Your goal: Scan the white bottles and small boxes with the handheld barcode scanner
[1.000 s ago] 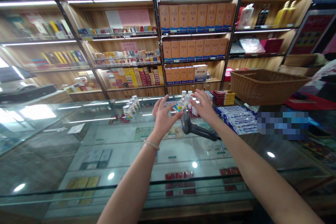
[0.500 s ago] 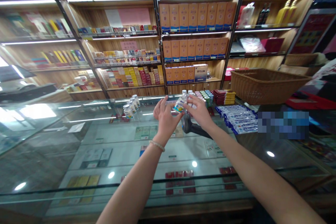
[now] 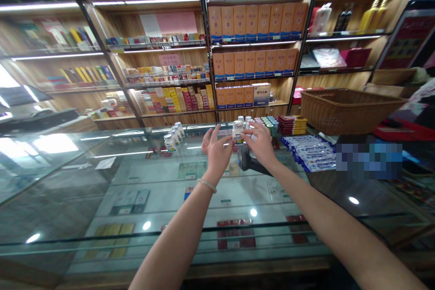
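A small white-capped bottle (image 3: 237, 131) with a white, blue and yellow label stands upright between my hands. My right hand (image 3: 261, 145) pinches it from the right. The thumb and a fingertip of my left hand (image 3: 218, 150) touch its left side, while other fingers of that hand stick up. Just below the bottle lies a black handheld scanner (image 3: 253, 164) on the glass counter (image 3: 238, 190). To the left, a short row of similar bottles (image 3: 174, 137) stands on the glass. More small bottles (image 3: 268, 122) stand behind my right hand, partly hidden by it.
Right of my hands lie red and yellow packs (image 3: 292, 124), blue-white packets (image 3: 311, 153) and a wicker basket (image 3: 343, 113). Flat packs show beneath the glass. Shelves with orange boxes (image 3: 234, 65) stand behind the counter. A person's sleeve is partly visible at the right edge.
The bottle in my hands has turned from tilted to upright. Both hands have stayed close around it, and the view has shifted slightly.
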A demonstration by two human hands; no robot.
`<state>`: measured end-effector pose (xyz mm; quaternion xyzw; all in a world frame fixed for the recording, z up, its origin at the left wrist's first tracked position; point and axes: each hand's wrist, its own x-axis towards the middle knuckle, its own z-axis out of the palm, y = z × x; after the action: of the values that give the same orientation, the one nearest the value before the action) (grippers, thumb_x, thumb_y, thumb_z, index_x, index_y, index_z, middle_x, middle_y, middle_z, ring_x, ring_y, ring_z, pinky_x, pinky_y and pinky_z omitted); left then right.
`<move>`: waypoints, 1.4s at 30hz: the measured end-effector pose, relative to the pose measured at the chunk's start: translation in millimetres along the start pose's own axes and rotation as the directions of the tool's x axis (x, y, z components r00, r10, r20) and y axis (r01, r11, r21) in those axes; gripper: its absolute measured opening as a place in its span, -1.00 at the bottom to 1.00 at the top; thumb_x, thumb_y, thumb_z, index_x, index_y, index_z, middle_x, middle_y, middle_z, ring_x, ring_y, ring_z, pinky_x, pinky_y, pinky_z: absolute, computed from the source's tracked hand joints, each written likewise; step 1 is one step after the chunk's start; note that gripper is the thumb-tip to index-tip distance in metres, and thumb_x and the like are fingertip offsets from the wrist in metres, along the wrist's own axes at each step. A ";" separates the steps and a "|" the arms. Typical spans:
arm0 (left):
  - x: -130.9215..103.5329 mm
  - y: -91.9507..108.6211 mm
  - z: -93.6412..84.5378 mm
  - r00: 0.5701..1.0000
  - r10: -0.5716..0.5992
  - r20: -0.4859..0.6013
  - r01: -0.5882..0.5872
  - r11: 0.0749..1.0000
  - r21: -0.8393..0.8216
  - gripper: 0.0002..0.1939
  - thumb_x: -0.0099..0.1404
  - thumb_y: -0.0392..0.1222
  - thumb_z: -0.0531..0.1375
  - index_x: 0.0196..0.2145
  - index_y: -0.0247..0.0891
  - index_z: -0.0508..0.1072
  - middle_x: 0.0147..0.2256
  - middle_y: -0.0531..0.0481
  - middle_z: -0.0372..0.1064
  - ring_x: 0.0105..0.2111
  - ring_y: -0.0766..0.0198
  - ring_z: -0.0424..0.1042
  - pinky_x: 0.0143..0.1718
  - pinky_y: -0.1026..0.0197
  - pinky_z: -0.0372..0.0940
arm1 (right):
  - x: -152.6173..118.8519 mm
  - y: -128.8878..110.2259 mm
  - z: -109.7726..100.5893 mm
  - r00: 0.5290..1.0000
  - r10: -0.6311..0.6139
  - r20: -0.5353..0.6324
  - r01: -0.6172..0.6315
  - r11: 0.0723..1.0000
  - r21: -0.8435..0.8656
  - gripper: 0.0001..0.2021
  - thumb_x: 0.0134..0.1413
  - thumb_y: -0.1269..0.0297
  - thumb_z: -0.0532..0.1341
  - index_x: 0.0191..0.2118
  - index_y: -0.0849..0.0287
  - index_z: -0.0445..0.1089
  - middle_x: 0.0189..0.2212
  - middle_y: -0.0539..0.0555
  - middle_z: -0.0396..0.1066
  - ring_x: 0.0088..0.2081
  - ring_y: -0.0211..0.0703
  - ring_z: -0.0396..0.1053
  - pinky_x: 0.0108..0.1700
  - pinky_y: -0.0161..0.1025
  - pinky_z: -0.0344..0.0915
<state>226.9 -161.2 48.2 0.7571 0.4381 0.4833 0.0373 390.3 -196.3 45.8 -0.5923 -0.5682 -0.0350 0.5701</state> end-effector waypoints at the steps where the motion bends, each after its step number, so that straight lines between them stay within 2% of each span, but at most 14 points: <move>1: 0.3 -0.7 -0.3 1.000 -0.003 0.005 0.003 1.000 0.004 -0.86 0.33 -0.08 0.31 -0.19 0.01 0.68 0.35 0.00 0.25 0.37 -0.12 0.10 0.34 -0.37 0.07 | -0.8 -0.7 0.2 1.000 0.007 -0.002 -0.007 1.000 -0.009 -0.71 0.21 -0.05 0.29 -0.21 0.03 0.63 0.19 0.15 0.45 0.28 0.17 0.20 0.34 0.23 0.04; 8: 9.6 -0.5 -13.2 0.999 0.045 0.027 -0.045 0.998 0.033 -0.84 0.33 -0.07 0.30 -0.19 -0.01 0.69 0.34 0.02 0.28 0.38 -0.14 0.07 0.35 -0.32 0.06 | -2.9 -18.2 -1.8 0.999 -0.014 -0.030 0.012 0.998 -0.056 -0.72 0.25 -0.01 0.26 -0.21 0.04 0.62 0.23 0.15 0.41 0.33 0.19 0.11 0.36 0.25 -0.04; 11: 21.8 -1.5 -27.3 0.995 0.077 0.061 -0.081 0.995 0.058 -0.84 0.32 -0.04 0.31 -0.21 0.00 0.70 0.32 0.01 0.30 0.38 -0.16 0.08 0.35 -0.35 0.05 | 1.3 -32.4 -1.4 0.998 -0.033 -0.051 0.029 0.997 -0.074 -0.73 0.26 0.01 0.25 -0.19 0.03 0.61 0.24 0.14 0.40 0.33 0.18 0.11 0.35 0.23 -0.02; 15: 38.1 -12.2 -51.6 0.991 0.122 0.050 -0.127 0.986 0.111 -0.86 0.31 -0.06 0.32 -0.22 0.01 0.70 0.32 0.03 0.30 0.38 -0.16 0.05 0.37 -0.33 0.01 | 7.6 -55.0 8.9 0.998 -0.016 -0.061 0.012 0.999 -0.053 -0.76 0.27 0.04 0.25 -0.20 0.03 0.61 0.22 0.14 0.41 0.31 0.15 0.14 0.34 0.22 -0.01; 20: 43.3 -41.2 -89.2 0.989 0.141 0.049 -0.147 0.975 0.166 -0.87 0.29 -0.06 0.33 -0.24 -0.01 0.70 0.32 0.01 0.30 0.38 -0.18 0.04 0.38 -0.34 -0.01 | 4.3 -85.0 42.1 1.000 0.018 -0.016 -0.018 1.000 0.000 -0.79 0.25 0.08 0.28 -0.19 0.04 0.62 0.22 0.15 0.41 0.30 0.16 0.15 0.33 0.23 0.01; 25: 35.8 -76.6 -127.7 0.995 0.095 0.036 -0.101 0.964 0.245 -0.89 0.26 -0.07 0.35 -0.26 0.02 0.70 0.28 0.02 0.35 0.37 -0.18 0.06 0.38 -0.36 0.00 | -9.0 -111.6 85.9 1.000 0.013 0.018 -0.014 0.998 0.069 -0.80 0.27 0.09 0.26 -0.22 0.00 0.62 0.21 0.11 0.43 0.27 0.15 0.19 0.30 0.25 0.05; 28: 29.6 -97.2 -145.1 0.997 0.069 0.031 -0.075 0.958 0.276 -0.89 0.26 -0.06 0.34 -0.27 0.03 0.70 0.28 0.03 0.36 0.38 -0.19 0.05 0.38 -0.35 0.01 | -16.9 -123.4 108.3 0.998 -0.014 0.061 0.007 0.995 0.102 -0.81 0.27 0.09 0.26 -0.22 -0.01 0.62 0.20 0.11 0.43 0.27 0.15 0.19 0.29 0.24 0.06; 35: 22.7 -133.7 -167.6 0.998 -0.042 0.039 0.027 0.948 0.316 -0.86 0.26 -0.05 0.33 -0.24 0.04 0.70 0.32 0.05 0.31 0.42 -0.15 -0.01 0.39 -0.34 -0.02 | -23.9 -143.5 145.9 0.982 0.017 0.188 -0.040 0.992 0.119 -0.83 0.25 0.13 0.29 -0.18 0.02 0.62 0.23 0.12 0.41 0.29 0.14 0.18 0.29 0.23 0.06; 37: 24.3 -143.9 -172.0 0.999 -0.047 0.023 0.037 0.945 0.325 -0.85 0.28 -0.05 0.31 -0.22 0.04 0.70 0.33 0.05 0.30 0.42 -0.14 -0.01 0.40 -0.34 -0.05 | -23.0 -149.9 155.2 0.978 0.024 0.205 -0.050 0.991 0.121 -0.84 0.24 0.14 0.30 -0.17 0.01 0.61 0.23 0.10 0.41 0.29 0.13 0.18 0.29 0.21 0.06; 42: 26.0 -170.6 -180.9 0.999 -0.039 0.028 0.027 0.947 0.319 -0.81 0.29 -0.08 0.28 -0.20 -0.02 0.69 0.33 0.01 0.29 0.41 -0.08 0.01 0.40 -0.22 0.01 | -23.8 -162.2 180.7 0.969 0.050 0.241 -0.079 0.991 0.111 -0.85 0.25 0.18 0.31 -0.14 0.02 0.61 0.23 0.09 0.40 0.29 0.13 0.18 0.27 0.14 0.08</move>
<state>-14.5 -104.7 80.4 0.7539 0.5222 0.3926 -0.0697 156.7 -130.2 69.7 -0.5751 -0.6139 0.0891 0.5333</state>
